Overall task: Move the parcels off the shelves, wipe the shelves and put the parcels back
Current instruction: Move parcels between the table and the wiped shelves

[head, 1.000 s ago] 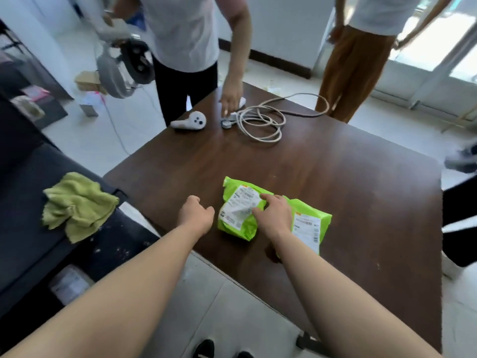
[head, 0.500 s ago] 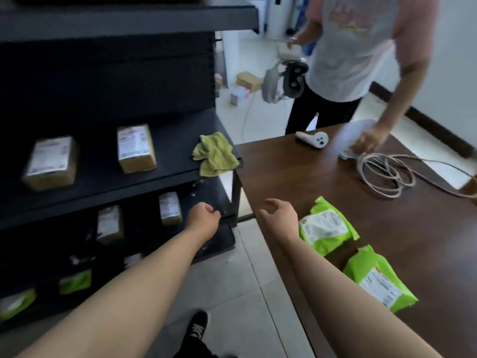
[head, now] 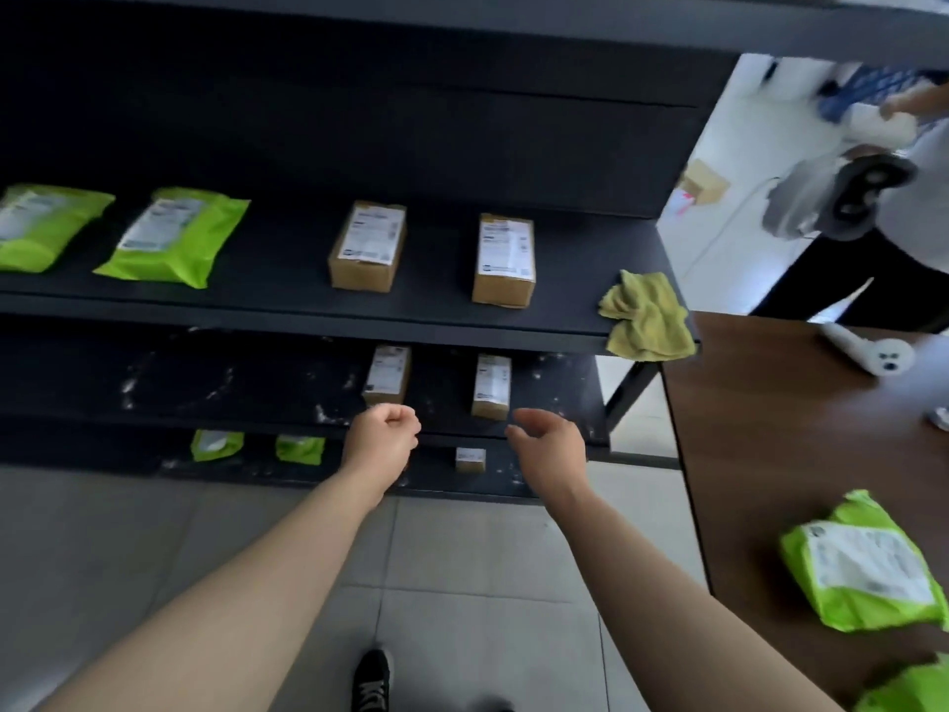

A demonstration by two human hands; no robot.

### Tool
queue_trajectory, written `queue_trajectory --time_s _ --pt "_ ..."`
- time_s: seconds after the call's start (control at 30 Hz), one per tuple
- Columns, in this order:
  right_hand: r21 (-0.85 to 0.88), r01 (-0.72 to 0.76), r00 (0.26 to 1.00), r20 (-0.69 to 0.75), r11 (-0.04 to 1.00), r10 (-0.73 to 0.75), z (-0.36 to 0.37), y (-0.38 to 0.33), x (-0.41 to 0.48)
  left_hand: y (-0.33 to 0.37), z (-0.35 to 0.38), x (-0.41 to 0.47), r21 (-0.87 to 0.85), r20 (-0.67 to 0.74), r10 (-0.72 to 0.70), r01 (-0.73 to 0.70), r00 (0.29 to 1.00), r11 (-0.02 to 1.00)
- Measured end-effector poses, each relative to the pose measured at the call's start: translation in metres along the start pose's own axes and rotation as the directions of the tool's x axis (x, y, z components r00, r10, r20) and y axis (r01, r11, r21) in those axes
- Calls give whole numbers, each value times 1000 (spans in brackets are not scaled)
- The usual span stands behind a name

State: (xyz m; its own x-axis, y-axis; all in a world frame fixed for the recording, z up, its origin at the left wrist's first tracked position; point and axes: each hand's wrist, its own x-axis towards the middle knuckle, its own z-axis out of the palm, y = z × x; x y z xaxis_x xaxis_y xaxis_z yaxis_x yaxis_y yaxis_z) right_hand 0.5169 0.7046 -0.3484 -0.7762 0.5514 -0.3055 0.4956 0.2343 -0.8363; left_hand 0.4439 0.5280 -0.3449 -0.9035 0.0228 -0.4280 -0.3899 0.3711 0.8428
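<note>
Head view shows both hands empty in front of the shelves. The left hand (head: 382, 444) is curled into a fist around nothing. The right hand (head: 552, 447) is half open, its fingers loosely bent, and it also holds nothing. Both hover at the front edge of the lower shelf (head: 205, 382), close to the two lower boxes (head: 386, 375) standing toward its right end.

The middle shelf (head: 308, 321) carries two pouches (head: 172, 236) at its left end and two upper boxes (head: 367, 246) further right. A cloth (head: 647, 316) is draped over its right front corner. On the bottom shelf are more pouches and a small box (head: 470, 458).

Unloading looks to be the step in hand. Two parcels (head: 868, 562) lie at the near edge of the table (head: 770, 429), and the rest sit on the shelves. The next move calls for gripping a lower box and carrying it right to the table. Wiping must wait until a shelf is bare.

The middle shelf overhangs the lower boxes, so the reach must go under it. A controller (head: 873, 352) lies at the table's far edge, and a person (head: 898, 259) holding a headset (head: 842, 197) stands beyond.
</note>
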Motion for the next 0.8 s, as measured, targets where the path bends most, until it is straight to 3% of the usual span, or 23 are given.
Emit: queue_trajectory --time_s 0.17,0.37,0.57,0.8 --pt "16 -61 997 39 998 60 68 -9 23 -21 -50 46 -31 -58 -7 6 998 999" --pt "-7 -125 992 33 992 125 137 0 62 -48 -74 125 22 -9 -33 33 999 999" --pt "-74 -172 985 0 982 172 189 42 124 -102 -56 214 120 -2 12 -11 1000 993" --pt "-143 -94 995 -49 985 88 228 88 197 -153 -10 305 373 -9 86 -76 996 925"
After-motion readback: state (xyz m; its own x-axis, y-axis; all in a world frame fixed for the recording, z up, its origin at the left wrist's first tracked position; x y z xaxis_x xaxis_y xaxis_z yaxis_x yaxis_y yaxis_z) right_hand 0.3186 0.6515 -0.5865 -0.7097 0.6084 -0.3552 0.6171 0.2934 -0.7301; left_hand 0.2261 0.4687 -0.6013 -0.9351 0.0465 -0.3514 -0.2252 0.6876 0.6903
